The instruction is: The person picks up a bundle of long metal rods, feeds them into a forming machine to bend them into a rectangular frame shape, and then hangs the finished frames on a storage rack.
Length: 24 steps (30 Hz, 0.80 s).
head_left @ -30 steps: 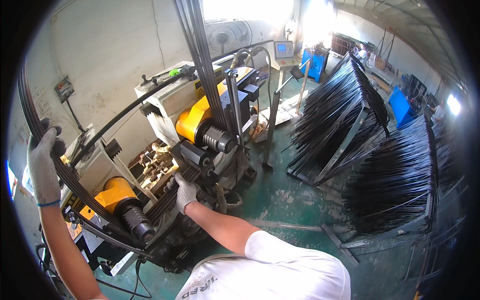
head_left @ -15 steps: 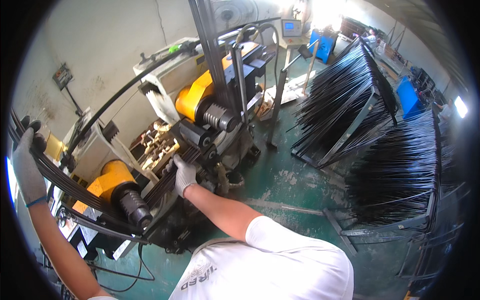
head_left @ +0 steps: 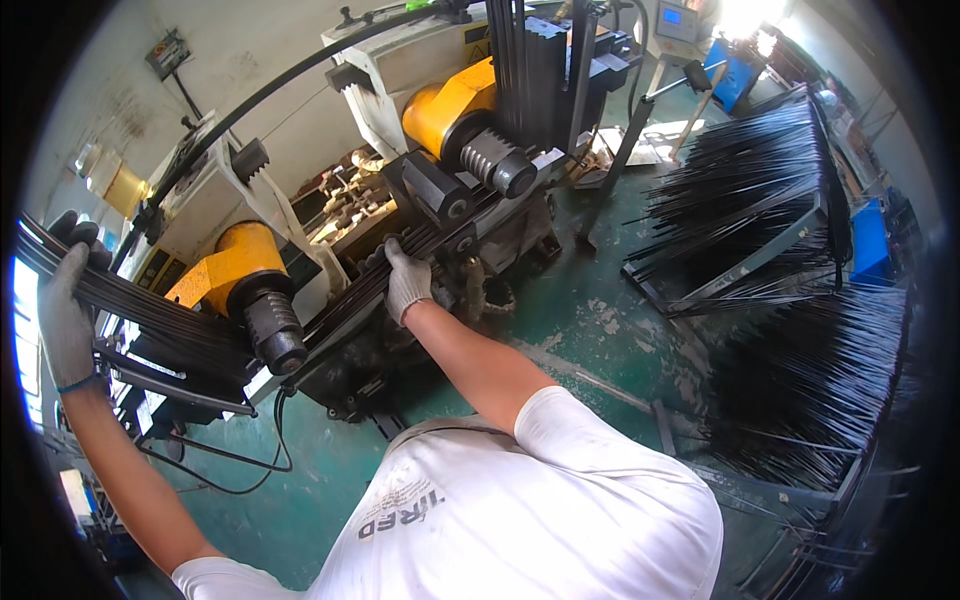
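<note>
Black rods point(head_left: 150, 305) lay bunched along yellow-headed machine

A worker's gloved hands, set well apart, gripped the bundle on either side of a ridged dark roller point(head_left: 272, 325) at the machine's left yellow head point(head_left: 245, 250). The left hand point(head_left: 68, 305) was wrapped around the rods near their far-left visible stretch, thumb on the near side; the right hand point(head_left: 407, 278) had its fingers curled over them between that head and the right yellow head point(head_left: 440, 115). A bottle of yellowish liquid point(head_left: 115, 182) stood beyond the left hand. Thin dark bars point(head_left: 760, 190) filled racks at right, above a worn green floor point(head_left: 570, 320).
</note>
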Tool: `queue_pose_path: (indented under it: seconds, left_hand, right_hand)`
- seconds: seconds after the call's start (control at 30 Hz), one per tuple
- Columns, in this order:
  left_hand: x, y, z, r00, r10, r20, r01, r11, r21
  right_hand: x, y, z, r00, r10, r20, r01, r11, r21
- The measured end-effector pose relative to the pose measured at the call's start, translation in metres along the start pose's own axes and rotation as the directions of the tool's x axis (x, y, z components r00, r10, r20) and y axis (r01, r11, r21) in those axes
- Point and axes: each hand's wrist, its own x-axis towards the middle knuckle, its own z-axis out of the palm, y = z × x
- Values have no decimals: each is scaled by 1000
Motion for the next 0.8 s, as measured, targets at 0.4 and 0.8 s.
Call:
queue_pose_path:
  seconds: [0.4, 0.8]
  left_hand:
    - [9, -28, -54, 997, 30, 64, -52, 925, 376]
    - [30, -61, -98, 955, 155, 253, -297, 503, 812]
  right_hand:
    - [-7, -2, -15, 993, 65, 103, -61, 997, -42]
    - [-30, -32, 6, 997, -40, 65, 54, 972, -230]
